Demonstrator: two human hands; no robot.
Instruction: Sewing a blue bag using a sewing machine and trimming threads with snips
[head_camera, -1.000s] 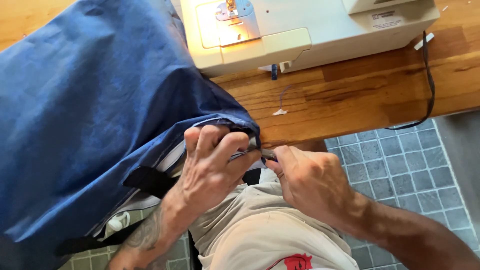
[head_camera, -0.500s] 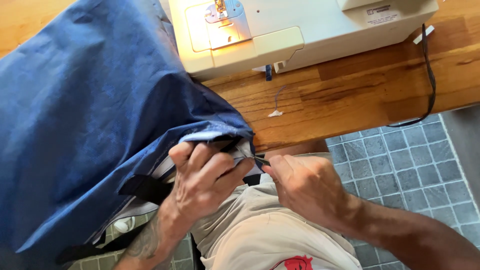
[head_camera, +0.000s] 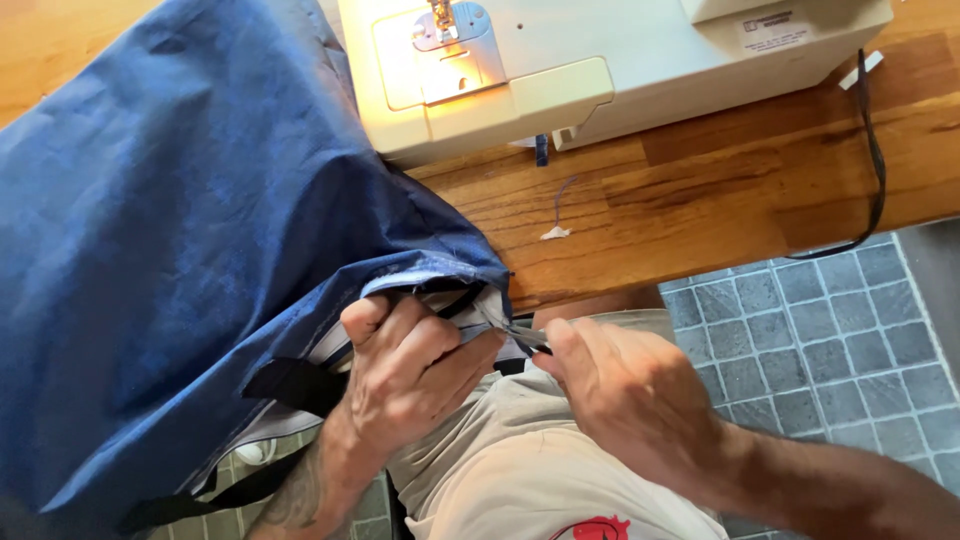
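A large piece of dark blue fabric (head_camera: 180, 230) drapes from the wooden table down over my lap on the left. My left hand (head_camera: 405, 375) grips its lower edge, fingers curled around the hem and a pale lining layer. My right hand (head_camera: 625, 395) is closed on a small dark metal tool (head_camera: 525, 337), whose tip touches the fabric edge just beside my left fingers. What kind of tool it is I cannot make out. A black strap (head_camera: 290, 385) hangs under the fabric.
A cream sewing machine (head_camera: 560, 60) stands at the back of the wooden table (head_camera: 680, 200), its lamp lit over the needle plate. A black cable (head_camera: 875, 160) runs off the table's right side. A thread scrap (head_camera: 555, 232) lies on the wood. Grey tiled floor (head_camera: 800, 340) lies below.
The fabric edge and both hands have shifted slightly lower and leftward in view. My left fingers have curled tighter around the hem, and my right hand stays at the edge.
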